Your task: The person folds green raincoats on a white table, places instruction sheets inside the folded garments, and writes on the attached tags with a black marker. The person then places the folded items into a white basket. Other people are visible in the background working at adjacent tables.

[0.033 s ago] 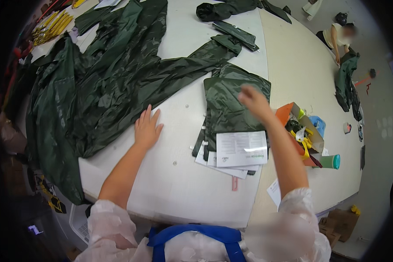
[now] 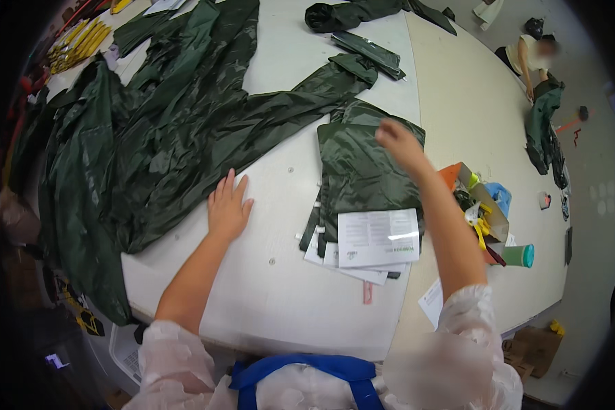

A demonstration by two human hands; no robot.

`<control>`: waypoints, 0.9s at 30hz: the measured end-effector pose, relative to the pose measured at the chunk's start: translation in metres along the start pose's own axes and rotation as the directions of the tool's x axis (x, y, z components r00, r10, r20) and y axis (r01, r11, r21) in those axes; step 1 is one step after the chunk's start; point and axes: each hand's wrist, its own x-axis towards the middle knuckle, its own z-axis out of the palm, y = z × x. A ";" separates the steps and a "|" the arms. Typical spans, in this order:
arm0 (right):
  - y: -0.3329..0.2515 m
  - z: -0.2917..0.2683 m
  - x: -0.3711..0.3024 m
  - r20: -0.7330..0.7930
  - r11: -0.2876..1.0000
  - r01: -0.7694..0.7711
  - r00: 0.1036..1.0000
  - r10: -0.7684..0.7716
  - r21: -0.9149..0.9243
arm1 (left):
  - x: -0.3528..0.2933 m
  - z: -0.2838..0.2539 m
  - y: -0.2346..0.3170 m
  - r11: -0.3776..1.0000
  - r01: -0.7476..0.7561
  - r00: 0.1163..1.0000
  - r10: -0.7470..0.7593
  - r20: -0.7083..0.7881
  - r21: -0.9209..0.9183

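A large dark green waterproof garment (image 2: 178,137) lies crumpled over the left of the table, one sleeve stretching right. My left hand (image 2: 228,208) rests flat with fingers apart, its fingertips at the garment's lower edge. Right of it are several stacked dark green pouches (image 2: 362,171) of thin, shiny fabric. Over the top pouch's upper right part is my right hand (image 2: 400,145), its fingers curled in; whether they pinch the fabric is hidden. White printed cards (image 2: 378,238) in clear sleeves lie at the pouches' near end.
An open box (image 2: 488,212) of small coloured items stands right of my forearm, near a green cylinder (image 2: 519,256). A folded green packet (image 2: 369,53) and a rolled dark piece (image 2: 352,15) lie farther back. Another person (image 2: 526,58) handles green fabric (image 2: 543,123) at the far right.
My right hand has shifted slightly upward over the top pouch. My left hand stays flat beside the garment.
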 end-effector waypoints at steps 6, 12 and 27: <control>0.089 -0.039 0.203 -0.292 0.821 -0.091 0.908 0.300 0.563 | 0.006 -0.007 0.008 1.000 0.023 0.999 -0.023 0.047 0.008; 0.134 -0.039 0.303 -0.359 0.467 0.157 0.850 0.384 0.870 | 0.001 -0.002 -0.001 0.999 0.042 0.996 -0.043 0.080 0.019; -0.098 0.081 -0.129 -0.093 0.579 0.607 0.643 -0.761 -0.544 | -0.053 -0.007 0.004 0.228 0.100 0.984 -0.170 0.062 -0.968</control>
